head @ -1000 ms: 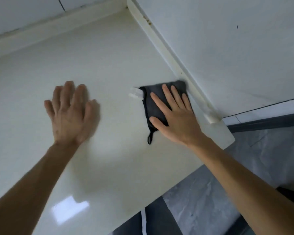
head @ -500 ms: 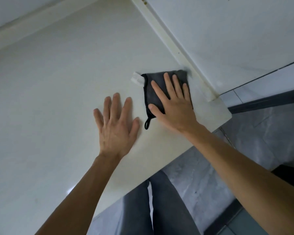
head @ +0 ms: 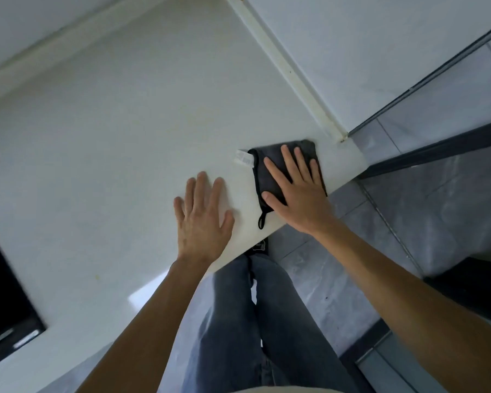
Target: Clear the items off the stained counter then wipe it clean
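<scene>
A folded dark grey cloth [head: 270, 177] with a white tag and a black loop lies on the white counter [head: 119, 143], close to its front right corner. My right hand [head: 298, 191] presses flat on the cloth with fingers spread, covering most of it. My left hand [head: 201, 219] lies flat on the bare counter just left of the cloth, palm down, fingers apart, holding nothing. Faint yellowish marks show on the counter surface.
A white wall [head: 366, 52] meets the counter along a raised strip [head: 289, 69] at the right. The counter's front edge runs diagonally under my wrists; below it are my legs in jeans [head: 261, 321] and grey floor tiles [head: 408, 217]. A dark opening [head: 3, 302] sits at left.
My right hand has dragged the cloth toward the counter's front right corner, away from the wall strip. My left hand slid right, staying flat beside the cloth. The view tilted down.
</scene>
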